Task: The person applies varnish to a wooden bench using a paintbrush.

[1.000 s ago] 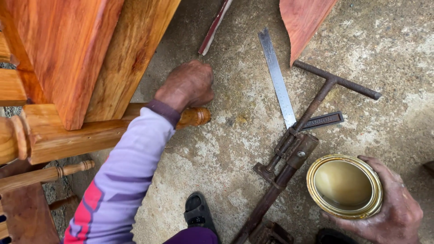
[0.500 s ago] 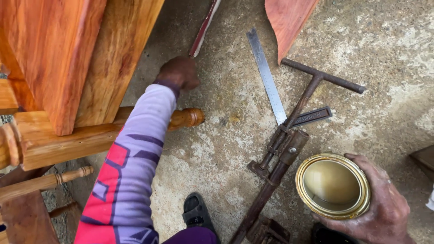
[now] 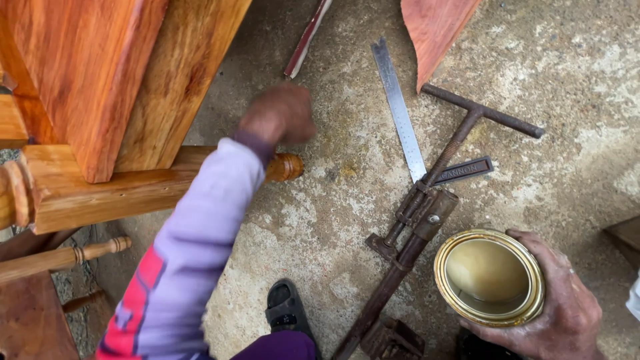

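My right hand (image 3: 557, 313) grips an open round tin can (image 3: 489, 277) with a gold-coloured inside, low at the right. My left hand (image 3: 277, 113), on a lilac and red sleeve, reaches out over the concrete floor with its fingers curled, and it is blurred. It hovers just below the near end of a thin reddish stick (image 3: 305, 40) lying on the floor and just above the rounded end of a turned wooden leg (image 3: 283, 167). Whether it grips anything is unclear.
Orange-brown wooden furniture (image 3: 100, 80) fills the left side. A steel ruler (image 3: 399, 107), a rusty bar clamp (image 3: 427, 200) with a T-handle and a reddish board offcut (image 3: 433, 30) lie on the concrete. A black sandal (image 3: 287, 310) shows at the bottom.
My left hand has shifted slightly forward and back near the reddish stick's end. My right hand keeps the can in the same grip.
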